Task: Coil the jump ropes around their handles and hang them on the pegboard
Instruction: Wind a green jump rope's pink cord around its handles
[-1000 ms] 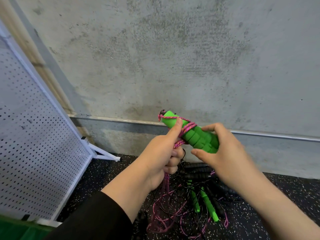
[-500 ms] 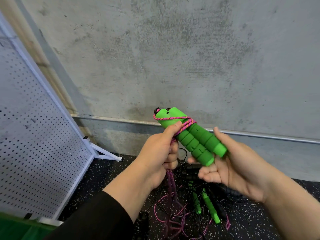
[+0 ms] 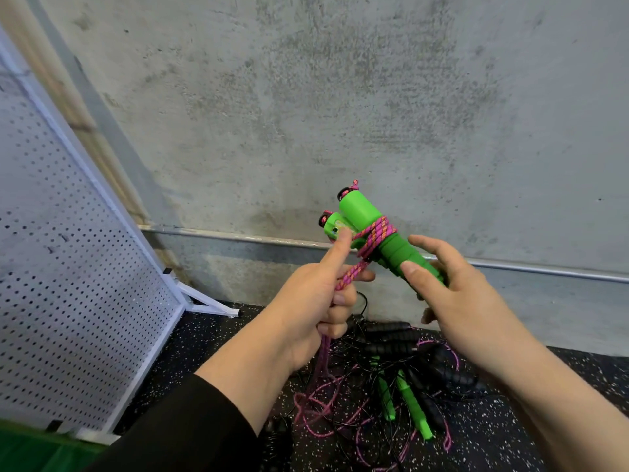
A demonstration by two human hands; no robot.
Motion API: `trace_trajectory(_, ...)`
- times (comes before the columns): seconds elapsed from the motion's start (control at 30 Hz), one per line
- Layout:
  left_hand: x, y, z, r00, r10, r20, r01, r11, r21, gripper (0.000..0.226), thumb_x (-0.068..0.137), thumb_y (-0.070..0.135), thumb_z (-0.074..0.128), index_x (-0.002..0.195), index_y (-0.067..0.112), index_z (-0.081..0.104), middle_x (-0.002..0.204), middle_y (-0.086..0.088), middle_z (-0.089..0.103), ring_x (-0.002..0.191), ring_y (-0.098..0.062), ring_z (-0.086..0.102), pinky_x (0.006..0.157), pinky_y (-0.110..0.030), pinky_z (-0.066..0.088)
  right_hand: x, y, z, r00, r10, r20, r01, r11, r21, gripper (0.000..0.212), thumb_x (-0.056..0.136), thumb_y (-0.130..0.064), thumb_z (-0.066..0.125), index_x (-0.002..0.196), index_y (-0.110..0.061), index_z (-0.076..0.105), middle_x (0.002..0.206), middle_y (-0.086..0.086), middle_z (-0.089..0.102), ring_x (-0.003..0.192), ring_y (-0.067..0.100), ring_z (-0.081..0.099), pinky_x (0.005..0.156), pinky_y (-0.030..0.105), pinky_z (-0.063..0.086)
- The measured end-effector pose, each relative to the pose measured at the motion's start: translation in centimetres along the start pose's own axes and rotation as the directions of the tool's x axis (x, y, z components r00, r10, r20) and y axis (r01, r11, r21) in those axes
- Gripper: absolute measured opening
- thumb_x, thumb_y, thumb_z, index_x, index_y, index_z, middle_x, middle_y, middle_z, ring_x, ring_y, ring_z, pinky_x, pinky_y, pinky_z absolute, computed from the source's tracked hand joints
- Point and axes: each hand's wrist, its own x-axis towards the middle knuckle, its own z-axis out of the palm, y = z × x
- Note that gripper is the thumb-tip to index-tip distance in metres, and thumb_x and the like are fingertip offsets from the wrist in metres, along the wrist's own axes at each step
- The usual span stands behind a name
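The right hand (image 3: pixel 466 301) has its grip clamped around the lower end of two green handles (image 3: pixel 381 240) held side by side and tilted up to the left, in the air before the concrete wall (image 3: pixel 340 97). The left hand (image 3: pixel 313 301) has its grip curled round the pink rope (image 3: pixel 376 233), which loops a few turns about the handles and trails down, its thumb pressed on the nearer handle. Below, a tangle of jump ropes (image 3: pixel 401 379) lies on the speckled floor (image 3: pixel 527 420), with the white pegboard (image 3: pixel 68 267) leaning at the left.
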Motion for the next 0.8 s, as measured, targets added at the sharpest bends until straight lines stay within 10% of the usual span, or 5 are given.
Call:
trace_trajectory(0.27, -0.1, 0.2, 0.0, 0.999, -0.044, 0.016, 0.044, 0.999, -0.008, 0.093, 0.084, 0.081, 0.044, 0.122, 0.000, 0.068, 0.056, 0.007, 0.026, 0.042, -0.007, 0.013, 0.042, -0.020, 0.011, 0.4, 0.9, 0.4, 0.988, -0.066, -0.136, 0.041, 0.983, -0.179, 0.062, 0.083, -0.031, 0.081, 0.139, -0.028, 0.055, 0.117, -0.002, 0.057, 0.106, 0.015, 0.056, 0.096, 0.029, 0.043)
trace_trajectory(0.57, -0.2, -0.3, 0.8, 0.997, -0.051, 0.065, 0.052, 0.999, -0.014, 0.065, 0.085, 0.079, 0.050, 0.049, 0.025, 0.056, 0.060, 0.005, 0.024, 0.048, -0.009, 0.008, 0.043, -0.020, 0.010, -0.6, 0.1, 1.4, 0.930, -0.340, -0.135, 0.261, 0.876, -0.405, 0.063, 0.074, -0.012, 0.086, 0.127, -0.030, 0.056, 0.109, -0.012, 0.039, 0.094, 0.001, 0.045, 0.085, 0.018, 0.037)
trace_trajectory(0.8, 0.1, -1.2, 0.9, 0.996, -0.035, -0.080, 0.026, 0.994, -0.105, 0.042, 0.092, 0.054, 0.065, 0.066, 0.024, 0.051, 0.047, 0.009, 0.032, 0.040, -0.006, 0.016, 0.041, -0.018, 0.010, -0.7, 0.2, 2.2, 0.893, -0.450, -0.016, 0.410, 0.826, -0.388, 0.071, 0.076, -0.012, 0.086, 0.133, -0.036, 0.052, 0.117, -0.014, 0.032, 0.091, 0.000, 0.047, 0.080, 0.014, 0.038)
